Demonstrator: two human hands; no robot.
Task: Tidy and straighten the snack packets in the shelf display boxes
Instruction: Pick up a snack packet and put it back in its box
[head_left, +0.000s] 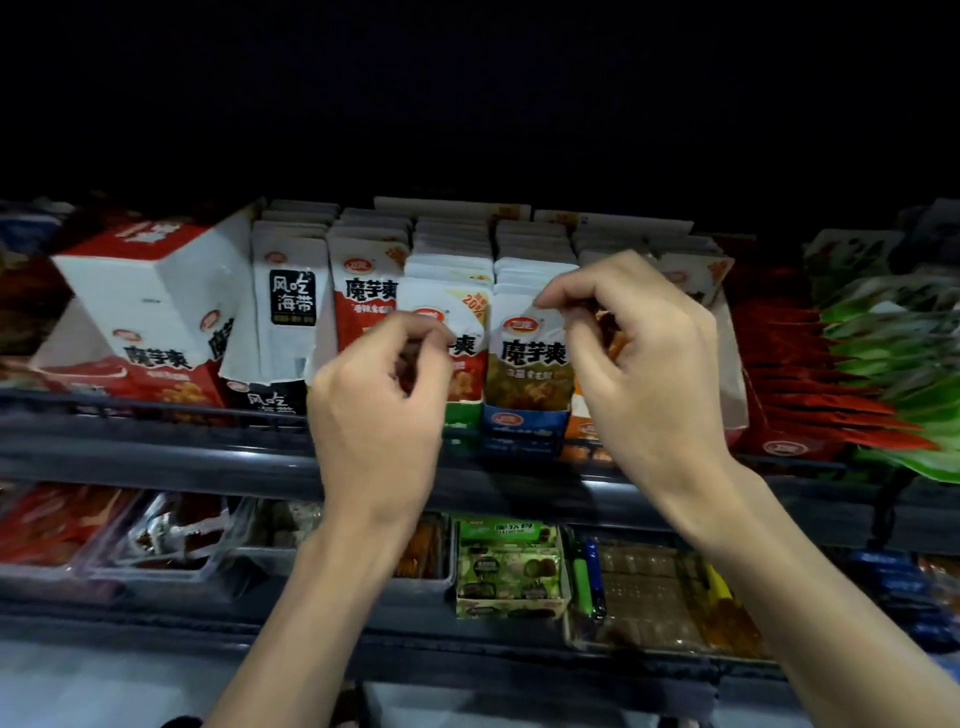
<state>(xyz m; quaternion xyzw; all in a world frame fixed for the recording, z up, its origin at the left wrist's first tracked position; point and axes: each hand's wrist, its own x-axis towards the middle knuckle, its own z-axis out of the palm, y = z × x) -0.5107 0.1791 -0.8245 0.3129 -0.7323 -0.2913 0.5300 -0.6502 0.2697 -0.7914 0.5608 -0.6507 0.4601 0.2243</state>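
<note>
1. Upper left: a white-and-red box (156, 291) lies tipped over.
2. Centre: snack packets (530, 353) stand in rows inside display boxes (524, 431).
3. Left hand (379, 395), fingers curled before a red packet (465, 382); grip unclear.
4. Right hand (644, 358), fingers curled at the packet tops; grip unclear.

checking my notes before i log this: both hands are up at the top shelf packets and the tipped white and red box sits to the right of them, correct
Not quite. In the head view the left hand and right hand are up at the top shelf packets, but the tipped white and red box sits to the left of them, not the right.
</note>
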